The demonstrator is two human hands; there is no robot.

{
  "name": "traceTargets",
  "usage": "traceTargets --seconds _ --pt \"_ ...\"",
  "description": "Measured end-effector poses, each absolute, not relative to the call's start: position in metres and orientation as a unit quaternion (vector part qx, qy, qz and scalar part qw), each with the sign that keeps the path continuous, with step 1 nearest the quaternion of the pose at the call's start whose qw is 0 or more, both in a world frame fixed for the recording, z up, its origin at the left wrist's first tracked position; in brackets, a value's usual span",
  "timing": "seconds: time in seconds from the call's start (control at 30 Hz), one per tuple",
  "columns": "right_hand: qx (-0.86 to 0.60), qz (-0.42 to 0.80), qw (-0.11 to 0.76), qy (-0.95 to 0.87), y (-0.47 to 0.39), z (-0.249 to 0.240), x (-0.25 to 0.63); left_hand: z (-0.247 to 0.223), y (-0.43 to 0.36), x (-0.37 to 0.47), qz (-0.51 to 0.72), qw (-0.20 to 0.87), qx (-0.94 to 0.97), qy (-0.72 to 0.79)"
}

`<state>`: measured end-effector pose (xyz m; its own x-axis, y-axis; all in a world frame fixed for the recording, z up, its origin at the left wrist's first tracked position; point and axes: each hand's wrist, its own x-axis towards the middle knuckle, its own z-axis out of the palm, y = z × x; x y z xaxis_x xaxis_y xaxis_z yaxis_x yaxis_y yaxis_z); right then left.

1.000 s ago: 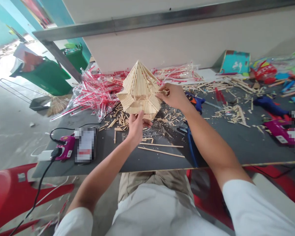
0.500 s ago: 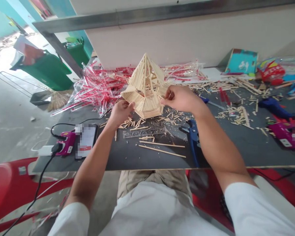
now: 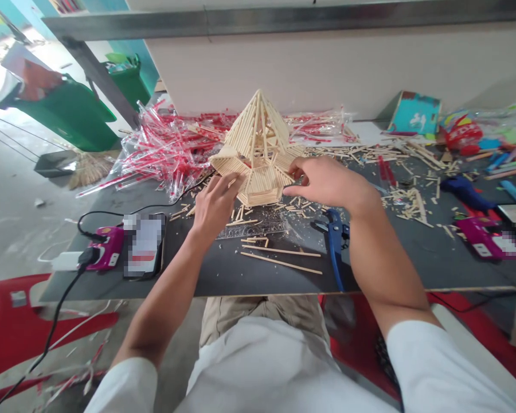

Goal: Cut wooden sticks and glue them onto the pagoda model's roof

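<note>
A model house of pale wooden sticks [image 3: 264, 179] stands upright on the dark table, with a pointed roof above flared lower panels. At its front left, my left hand [image 3: 218, 205] has its fingers bent over a lower panel, the tips partly hidden. On the opposite side, my right hand [image 3: 333, 182] grips the right lower panel, thumb low and fingers curled above. A clear ruler [image 3: 253, 229] lies in front of the model. Closer to me are two loose sticks [image 3: 281, 263], with a blue-handled cutter [image 3: 336, 249] to their right.
Plastic wrappers with red ends [image 3: 167, 149] pile up behind on the left. Stick offcuts [image 3: 415, 206] litter the right. A phone [image 3: 144, 246] and a purple power strip [image 3: 107, 246] lie at left, with a black cable. Another purple strip [image 3: 490, 238] is at right.
My left hand has shifted right and further over the front-left panel. My right thumb has spread lower, away from the fingers. The view has shifted slightly; the model stays in place.
</note>
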<state>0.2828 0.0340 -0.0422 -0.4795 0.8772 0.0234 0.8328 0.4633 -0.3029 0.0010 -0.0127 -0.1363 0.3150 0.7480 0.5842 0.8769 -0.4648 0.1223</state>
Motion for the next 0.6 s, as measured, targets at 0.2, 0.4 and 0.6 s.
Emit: traceTargets --seconds 0.2,0.4,0.6 --pt "-0.469 0.095 0.153 -0.865 0.014 -0.030 0.271 -0.144 -0.011 -0.012 -0.394 0.051 -0.774 -0.493" --pt "-0.350 0.280 0.138 -0.883 0.008 -0.036 0.252 -0.142 -0.013 -0.017 -0.396 0.041 -0.765 -0.507" --pt "-0.227 0.300 0.133 -0.917 -0.035 -0.033 0.224 -0.139 -0.013 -0.021 -0.446 0.083 -0.670 -0.588"
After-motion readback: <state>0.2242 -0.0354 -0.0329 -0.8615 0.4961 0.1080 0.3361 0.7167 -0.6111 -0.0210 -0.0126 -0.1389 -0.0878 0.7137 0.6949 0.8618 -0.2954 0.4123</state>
